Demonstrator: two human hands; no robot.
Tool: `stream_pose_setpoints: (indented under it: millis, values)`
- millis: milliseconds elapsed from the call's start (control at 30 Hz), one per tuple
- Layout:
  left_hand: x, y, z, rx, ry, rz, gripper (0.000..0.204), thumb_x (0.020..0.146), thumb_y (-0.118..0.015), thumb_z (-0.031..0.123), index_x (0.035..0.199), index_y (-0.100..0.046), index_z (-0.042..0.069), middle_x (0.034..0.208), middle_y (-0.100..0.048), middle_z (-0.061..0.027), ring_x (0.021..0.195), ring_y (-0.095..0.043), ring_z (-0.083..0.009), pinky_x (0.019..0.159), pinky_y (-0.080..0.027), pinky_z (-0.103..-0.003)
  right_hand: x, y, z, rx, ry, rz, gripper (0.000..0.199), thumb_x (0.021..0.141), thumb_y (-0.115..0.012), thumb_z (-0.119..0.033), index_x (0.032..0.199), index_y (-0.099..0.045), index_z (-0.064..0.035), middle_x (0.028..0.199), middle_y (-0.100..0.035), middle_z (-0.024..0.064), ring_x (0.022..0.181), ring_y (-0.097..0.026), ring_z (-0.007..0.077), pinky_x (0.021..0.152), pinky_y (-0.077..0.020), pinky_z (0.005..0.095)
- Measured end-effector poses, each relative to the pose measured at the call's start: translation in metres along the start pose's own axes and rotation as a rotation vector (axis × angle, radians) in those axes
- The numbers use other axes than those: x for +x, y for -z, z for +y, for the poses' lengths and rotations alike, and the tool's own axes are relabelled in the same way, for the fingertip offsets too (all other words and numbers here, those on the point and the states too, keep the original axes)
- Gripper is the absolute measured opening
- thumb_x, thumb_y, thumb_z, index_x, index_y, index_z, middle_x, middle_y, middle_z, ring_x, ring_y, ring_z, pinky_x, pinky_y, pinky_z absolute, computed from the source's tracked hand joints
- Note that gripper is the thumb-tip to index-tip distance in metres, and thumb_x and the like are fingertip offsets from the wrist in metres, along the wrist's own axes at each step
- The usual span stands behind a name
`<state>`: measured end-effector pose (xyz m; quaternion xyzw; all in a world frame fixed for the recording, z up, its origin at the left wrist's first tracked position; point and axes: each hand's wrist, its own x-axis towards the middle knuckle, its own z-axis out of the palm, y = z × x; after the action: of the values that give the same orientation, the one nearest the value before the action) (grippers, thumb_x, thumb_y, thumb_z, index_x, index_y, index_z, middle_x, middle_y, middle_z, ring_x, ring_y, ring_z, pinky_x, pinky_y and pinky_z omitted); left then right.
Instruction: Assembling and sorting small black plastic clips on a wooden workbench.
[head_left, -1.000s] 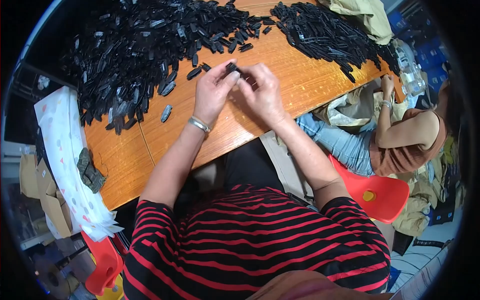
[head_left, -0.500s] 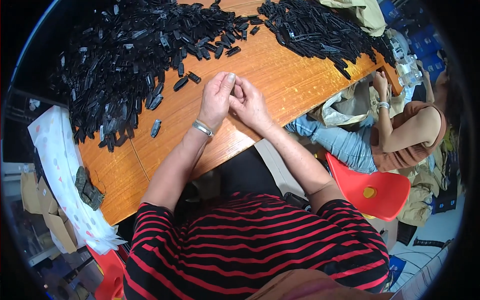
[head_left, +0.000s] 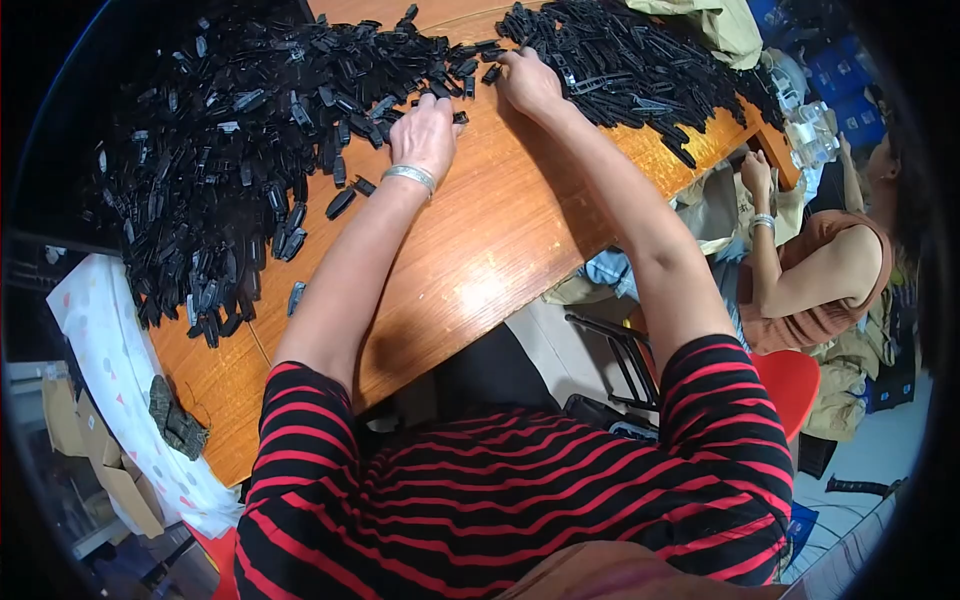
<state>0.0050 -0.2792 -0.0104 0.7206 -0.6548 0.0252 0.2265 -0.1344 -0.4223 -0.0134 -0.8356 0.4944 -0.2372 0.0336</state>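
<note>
- While both arms stretch across the wooden table [head_left: 480, 260], the hands work apart.
- Left hand [head_left: 425, 130] rests fingers-down at the edge of the large pile of black plastic pieces [head_left: 230, 170], toward the table's far left; whether it grips a piece cannot be told.
- Right hand [head_left: 528, 80] reaches the second black pile [head_left: 640, 70] near the far right corner, fingers buried among pieces, likely to draw one out.

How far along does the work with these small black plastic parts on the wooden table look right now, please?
Done: nothing finished can be told apart. In hand: the left hand rests at the edge of the big left heap of black parts, while the right hand reaches into the right pile of longer black pieces. Left: both piles on the wooden table look large, so most seems to remain.
</note>
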Motion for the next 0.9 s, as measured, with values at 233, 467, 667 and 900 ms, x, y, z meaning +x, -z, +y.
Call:
stream_pose_setpoints:
  millis: [233,467,667,900]
  values:
    - [-0.057,0.014,-0.008,-0.264,0.050,0.050,0.020,0.077,-0.071,0.017,0.089,-0.061,0.005,0.091,-0.059,-0.0153,0.078,-0.061,-0.0329,0.070,-0.049,-0.040,-0.046,-0.005,-0.058,0.047,0.365,-0.148,0.025,0.079,-0.059,-0.010,0.103,-0.063,-0.0054,0.095,-0.059,0.0184,0.093,-0.058,0.0375,0.078,-0.0492,0.0447]
    - [-0.104,0.017,-0.005,-1.166,0.306,-0.001,0.014,0.084,-0.064,0.004,0.097,-0.061,-0.001,0.079,-0.061,0.0012,0.069,-0.052,-0.0037,0.062,-0.044,-0.019,-0.033,0.036,0.008,-0.244,0.044,0.043,0.015,0.080,-0.058,-0.017,0.087,-0.064,-0.0051,0.096,-0.061,0.0176,0.080,-0.065,0.0347,0.070,-0.0534,0.0428]
    - [-0.108,0.021,-0.003,-1.289,0.426,-0.052,0.016,0.088,-0.060,0.007,0.103,-0.059,0.000,0.082,-0.063,-0.0017,0.068,-0.054,-0.0044,0.055,-0.044,-0.019,-0.026,0.016,0.018,-0.387,0.063,0.061,0.011,0.078,-0.056,-0.010,0.080,-0.063,-0.0017,0.081,-0.066,0.0160,0.075,-0.068,0.0298,0.063,-0.0551,0.0373]
    - [-0.112,0.010,-0.010,-1.282,0.392,0.045,0.018,0.090,-0.059,0.010,0.105,-0.058,0.001,0.088,-0.062,-0.0022,0.066,-0.054,-0.0053,0.054,-0.044,-0.018,-0.075,0.038,-0.030,0.105,-0.095,-0.174,0.024,0.077,-0.058,-0.021,0.090,-0.066,-0.0014,0.083,-0.065,0.0240,0.084,-0.063,0.0392,0.076,-0.0500,0.0448]
